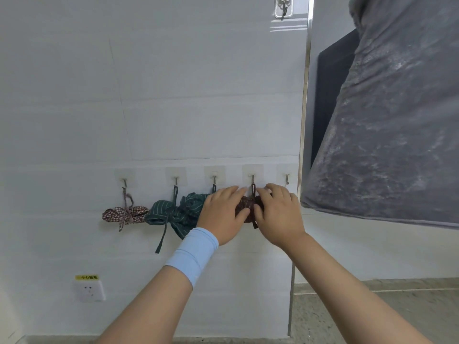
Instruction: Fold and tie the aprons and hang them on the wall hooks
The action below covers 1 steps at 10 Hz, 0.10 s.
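Note:
A row of small metal hooks runs along the white tiled wall. A dark brown folded apron (pixel 246 207) hangs by its loop from the fourth hook (pixel 252 178). My left hand (pixel 222 214) and my right hand (pixel 278 212) both grip this bundle from either side. To the left, a green striped apron (pixel 171 214) hangs tied from the second hook (pixel 175 181), and a red checked apron (pixel 124 214) hangs from the first hook (pixel 124 182). Another green bundle (pixel 196 198) sits under the third hook (pixel 214 179), partly hidden by my left hand. The fifth hook (pixel 287 178) is bare.
A grey padded slab (pixel 387 120) leans in from the right, close to the last hook. A metal corner strip (pixel 304 108) ends the tiled wall. A larger hook (pixel 283 7) sits high up. A wall socket (pixel 89 290) is at the lower left.

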### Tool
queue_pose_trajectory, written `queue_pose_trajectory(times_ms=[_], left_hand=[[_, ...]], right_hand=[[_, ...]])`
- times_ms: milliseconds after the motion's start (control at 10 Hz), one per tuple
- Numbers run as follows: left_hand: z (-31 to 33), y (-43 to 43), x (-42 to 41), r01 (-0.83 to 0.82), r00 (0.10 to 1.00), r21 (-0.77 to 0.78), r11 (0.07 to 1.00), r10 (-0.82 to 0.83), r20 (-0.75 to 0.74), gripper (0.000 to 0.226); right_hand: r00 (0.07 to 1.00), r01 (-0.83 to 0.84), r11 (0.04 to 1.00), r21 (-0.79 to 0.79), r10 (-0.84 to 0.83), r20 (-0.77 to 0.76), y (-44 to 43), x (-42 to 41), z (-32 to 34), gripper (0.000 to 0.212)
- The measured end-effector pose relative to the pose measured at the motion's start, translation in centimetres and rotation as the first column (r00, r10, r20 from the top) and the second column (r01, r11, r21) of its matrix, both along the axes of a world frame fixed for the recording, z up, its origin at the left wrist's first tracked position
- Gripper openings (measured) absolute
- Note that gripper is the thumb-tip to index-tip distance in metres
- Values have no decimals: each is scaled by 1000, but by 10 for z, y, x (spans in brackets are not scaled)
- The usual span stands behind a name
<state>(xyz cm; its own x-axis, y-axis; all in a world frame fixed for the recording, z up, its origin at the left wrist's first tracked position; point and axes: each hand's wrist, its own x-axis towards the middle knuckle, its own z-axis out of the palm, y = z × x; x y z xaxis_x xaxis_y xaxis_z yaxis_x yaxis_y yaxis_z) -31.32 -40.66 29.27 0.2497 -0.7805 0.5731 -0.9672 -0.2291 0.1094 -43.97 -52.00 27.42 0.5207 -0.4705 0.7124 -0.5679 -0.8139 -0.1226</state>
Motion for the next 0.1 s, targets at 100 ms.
queue_pose_trajectory(times_ms=[100], left_hand=[[16,32,5,52,994,-94,994,-60,-88,51]], right_hand=[[994,-57,997,58,51,101,12,-18,30,41]])
